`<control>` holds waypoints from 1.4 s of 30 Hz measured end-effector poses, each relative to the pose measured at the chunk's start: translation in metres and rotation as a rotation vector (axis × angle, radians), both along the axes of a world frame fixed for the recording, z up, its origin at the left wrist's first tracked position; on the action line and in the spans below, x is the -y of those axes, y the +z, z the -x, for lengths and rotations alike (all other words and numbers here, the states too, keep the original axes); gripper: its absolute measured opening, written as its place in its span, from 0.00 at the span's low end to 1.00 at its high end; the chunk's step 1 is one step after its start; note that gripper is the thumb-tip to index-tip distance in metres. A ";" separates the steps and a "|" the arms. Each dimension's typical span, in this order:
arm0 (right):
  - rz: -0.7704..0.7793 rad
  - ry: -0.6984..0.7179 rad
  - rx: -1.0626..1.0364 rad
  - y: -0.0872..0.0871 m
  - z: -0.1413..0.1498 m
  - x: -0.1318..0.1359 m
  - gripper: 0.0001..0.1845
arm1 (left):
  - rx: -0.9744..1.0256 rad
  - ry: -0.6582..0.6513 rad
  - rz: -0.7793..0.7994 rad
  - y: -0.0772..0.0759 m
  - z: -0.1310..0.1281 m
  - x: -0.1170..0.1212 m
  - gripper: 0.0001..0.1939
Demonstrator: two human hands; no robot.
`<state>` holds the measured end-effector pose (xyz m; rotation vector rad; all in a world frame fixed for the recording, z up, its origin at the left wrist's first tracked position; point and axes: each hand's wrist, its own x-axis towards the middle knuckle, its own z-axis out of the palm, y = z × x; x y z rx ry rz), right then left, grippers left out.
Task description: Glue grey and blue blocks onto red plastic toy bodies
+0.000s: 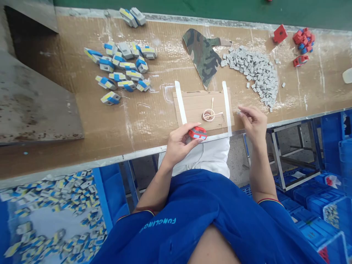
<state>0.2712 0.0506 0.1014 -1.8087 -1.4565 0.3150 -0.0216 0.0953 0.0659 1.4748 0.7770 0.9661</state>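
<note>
My left hand [178, 143] grips a small red toy car [198, 133] with pale blue windows, held at the table's front edge. To the right, my right hand [254, 123] pinches a tiny grey piece [238, 113] between thumb and fingertips. Between and beyond the hands lies a cardboard mat [192, 106] fixed by two white tape strips. On it stands a small round cup [208, 115] with thin white swabs in and across it. A heap of small grey pieces [255, 69] spreads beyond my right hand.
Several grey, blue and yellow toy vehicles [128, 66] stand at the left. A camouflage cloth piece [203, 55] lies behind the mat. Red toy parts [304, 39] sit far right. A metal housing [35, 99] blocks the left end. Blue crates [310, 205] stand below right.
</note>
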 end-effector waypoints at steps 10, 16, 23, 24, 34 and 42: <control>0.019 -0.020 0.232 0.010 0.005 0.012 0.05 | 0.056 -0.009 0.034 0.000 -0.002 0.000 0.23; 0.030 0.102 -0.250 0.027 0.075 0.028 0.03 | 0.091 -0.006 0.136 -0.002 -0.003 0.003 0.26; -0.007 0.270 -0.205 0.028 0.113 0.018 0.05 | 0.124 -0.069 0.153 -0.001 0.000 0.003 0.26; -0.012 0.275 -0.189 0.027 0.112 0.017 0.05 | 0.119 -0.070 0.137 -0.001 0.001 0.003 0.25; 0.052 0.307 -0.069 0.034 0.110 0.010 0.06 | -0.005 -0.058 0.078 -0.003 0.002 0.003 0.27; 0.012 0.280 -0.031 0.029 0.116 0.009 0.07 | 0.039 -0.046 0.071 -0.002 0.001 0.001 0.25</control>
